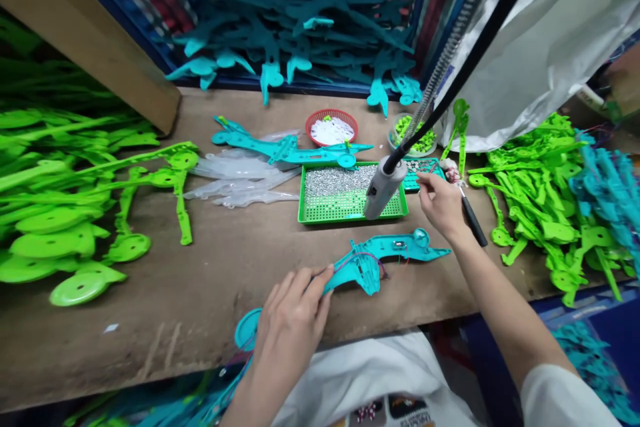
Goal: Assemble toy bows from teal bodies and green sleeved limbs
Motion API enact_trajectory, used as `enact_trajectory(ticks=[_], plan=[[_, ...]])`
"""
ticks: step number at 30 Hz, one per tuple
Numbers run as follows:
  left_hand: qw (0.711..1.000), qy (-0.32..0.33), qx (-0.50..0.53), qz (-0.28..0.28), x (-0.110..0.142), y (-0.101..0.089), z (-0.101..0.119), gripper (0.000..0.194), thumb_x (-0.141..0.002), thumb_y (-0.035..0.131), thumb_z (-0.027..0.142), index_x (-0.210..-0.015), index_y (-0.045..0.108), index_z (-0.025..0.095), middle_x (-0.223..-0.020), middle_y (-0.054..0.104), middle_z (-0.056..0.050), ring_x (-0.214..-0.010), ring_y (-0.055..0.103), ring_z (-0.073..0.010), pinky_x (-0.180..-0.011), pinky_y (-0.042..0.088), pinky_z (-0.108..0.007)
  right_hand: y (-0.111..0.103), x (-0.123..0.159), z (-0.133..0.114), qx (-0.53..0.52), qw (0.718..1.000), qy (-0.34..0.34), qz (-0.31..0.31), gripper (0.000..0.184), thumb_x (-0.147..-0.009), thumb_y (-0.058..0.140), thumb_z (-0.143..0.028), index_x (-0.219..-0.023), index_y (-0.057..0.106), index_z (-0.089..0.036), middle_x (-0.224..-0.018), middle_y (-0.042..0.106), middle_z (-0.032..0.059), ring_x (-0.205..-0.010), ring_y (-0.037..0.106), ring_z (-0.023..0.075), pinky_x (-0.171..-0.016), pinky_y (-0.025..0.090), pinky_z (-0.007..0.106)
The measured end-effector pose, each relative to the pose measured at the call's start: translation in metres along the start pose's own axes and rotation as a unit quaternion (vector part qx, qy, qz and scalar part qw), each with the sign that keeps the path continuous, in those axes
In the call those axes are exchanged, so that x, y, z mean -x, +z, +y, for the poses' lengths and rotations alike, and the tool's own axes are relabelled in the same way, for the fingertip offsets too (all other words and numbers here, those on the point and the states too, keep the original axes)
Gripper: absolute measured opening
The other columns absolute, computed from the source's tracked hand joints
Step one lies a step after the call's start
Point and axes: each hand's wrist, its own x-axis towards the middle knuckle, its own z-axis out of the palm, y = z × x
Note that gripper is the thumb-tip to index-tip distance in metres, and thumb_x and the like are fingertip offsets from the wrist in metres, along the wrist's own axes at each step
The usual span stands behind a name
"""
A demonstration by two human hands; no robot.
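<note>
My left hand [295,313] grips one end of a long turquoise plastic part [360,267] near the table's front edge. Thin red and dark wires run over this part, and a small metal piece sits in its right half. Up and to the right, my right hand [443,203] reaches to a small teal tray [424,165] of tiny parts. Its thumb and forefinger are drawn together; whatever they pinch is too small to make out. Beside that tray, a green perforated tray [350,219] holds many small silvery screws.
An electric screwdriver [384,187] hangs over the green tray. Behind stand a red basket [332,113] of white pieces and a bowl [415,133] of green bits. Green plastic parts pile up at left [55,213] and right [555,200]. A black-handled tool [473,220] lies by my right wrist.
</note>
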Motion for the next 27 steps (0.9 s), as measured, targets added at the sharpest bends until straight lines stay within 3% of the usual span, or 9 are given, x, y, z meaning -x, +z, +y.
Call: enact_trajectory(ticks=[2, 5, 8, 11, 14, 17, 19, 22, 27], plan=[[1.0, -0.001, 0.004, -0.002, 0.001, 0.001, -0.001, 0.029, -0.099, 0.057, 0.022, -0.128, 0.061, 0.022, -0.109, 0.068, -0.008, -0.093, 0.062, -0.0241, -0.081, 0.051, -0.039, 0.015, -0.029, 0.018, 0.019, 0.999, -0.013, -0.022, 0.027, -0.099, 0.051, -0.015, -0.123, 0.065, -0.014, -0.115, 0.075, 0.0113, -0.107, 0.07, 0.0199, -0.099, 0.056, 0.036], [1.0, -0.001, 0.011, -0.005, 0.001, 0.002, -0.002, 0.031, -0.1, 0.056, 0.021, -0.13, 0.06, 0.023, -0.11, 0.067, -0.008, -0.094, 0.062, -0.0237, -0.082, 0.051, -0.038, 0.035, -0.055, 0.031, 0.048, 0.997, -0.029, -0.061, 0.027, -0.1, 0.06, -0.031, -0.122, 0.065, -0.016, -0.121, 0.069, 0.0095, -0.109, 0.067, 0.021, -0.097, 0.057, 0.043], [1.0, -0.003, 0.017, -0.006, 0.0, 0.001, -0.002, 0.031, -0.1, 0.056, 0.02, -0.13, 0.06, 0.023, -0.11, 0.067, -0.008, -0.095, 0.062, -0.0234, -0.083, 0.051, -0.038, 0.044, -0.065, 0.033, 0.057, 0.994, -0.033, -0.088, 0.037, -0.098, 0.063, -0.041, -0.127, 0.063, -0.018, -0.13, 0.063, 0.0101, -0.111, 0.065, 0.0216, -0.095, 0.058, 0.044], [1.0, -0.013, 0.018, -0.015, 0.0, 0.0, -0.001, 0.031, -0.1, 0.057, 0.02, -0.13, 0.06, 0.023, -0.109, 0.067, -0.008, -0.095, 0.062, -0.024, -0.084, 0.051, -0.038, 0.041, -0.063, 0.028, 0.036, 0.996, -0.014, -0.085, 0.027, -0.097, 0.065, -0.034, -0.114, 0.068, -0.014, -0.117, 0.069, 0.0115, -0.108, 0.066, 0.0225, -0.097, 0.056, 0.044], [0.999, -0.024, 0.022, -0.024, 0.0, -0.002, 0.0, 0.032, -0.1, 0.056, 0.021, -0.131, 0.06, 0.023, -0.112, 0.067, -0.008, -0.099, 0.061, -0.0247, -0.086, 0.051, -0.039, 0.027, -0.041, 0.012, -0.005, 0.998, 0.023, -0.052, 0.019, -0.093, 0.06, -0.02, -0.102, 0.074, -0.012, -0.102, 0.075, 0.0131, -0.099, 0.069, 0.0214, -0.094, 0.054, 0.037], [0.999, -0.03, 0.027, -0.032, -0.001, -0.004, 0.001, 0.031, -0.1, 0.057, 0.022, -0.13, 0.061, 0.022, -0.113, 0.067, -0.008, -0.099, 0.061, -0.0248, -0.087, 0.05, -0.039, 0.006, 0.004, -0.014, -0.089, 0.992, 0.067, -0.056, 0.025, -0.093, 0.056, -0.025, -0.103, 0.076, -0.016, -0.092, 0.079, 0.0073, -0.074, 0.069, 0.0157, -0.07, 0.055, 0.028], [0.998, -0.032, 0.029, -0.038, -0.002, -0.004, 0.001, 0.031, -0.1, 0.057, 0.022, -0.13, 0.062, 0.022, -0.112, 0.067, -0.008, -0.098, 0.061, -0.0247, -0.087, 0.05, -0.039, -0.006, 0.037, -0.031, -0.245, 0.952, 0.147, -0.105, 0.022, -0.088, 0.065, -0.032, -0.096, 0.08, -0.018, -0.086, 0.08, 0.0054, -0.068, 0.069, 0.0165, -0.063, 0.054, 0.029], [0.998, -0.033, 0.032, -0.04, -0.002, -0.004, 0.001, 0.031, -0.099, 0.057, 0.022, -0.13, 0.061, 0.022, -0.113, 0.067, -0.008, -0.099, 0.061, -0.0245, -0.087, 0.05, -0.039, -0.013, 0.075, -0.046, -0.334, 0.9, 0.237, -0.151, 0.022, -0.081, 0.073, -0.038, -0.09, 0.082, -0.019, -0.084, 0.08, 0.0057, -0.068, 0.07, 0.0179, -0.065, 0.056, 0.031], [0.998, -0.037, 0.038, -0.037, -0.001, -0.004, 0.003, 0.031, -0.1, 0.058, 0.021, -0.131, 0.061, 0.022, -0.111, 0.067, -0.007, -0.098, 0.06, -0.0241, -0.088, 0.05, -0.039, -0.004, 0.092, -0.046, -0.346, 0.886, 0.268, -0.155, 0.023, -0.077, 0.076, -0.039, -0.086, 0.081, -0.019, -0.08, 0.079, 0.0058, -0.07, 0.069, 0.0186, -0.068, 0.055, 0.032]])
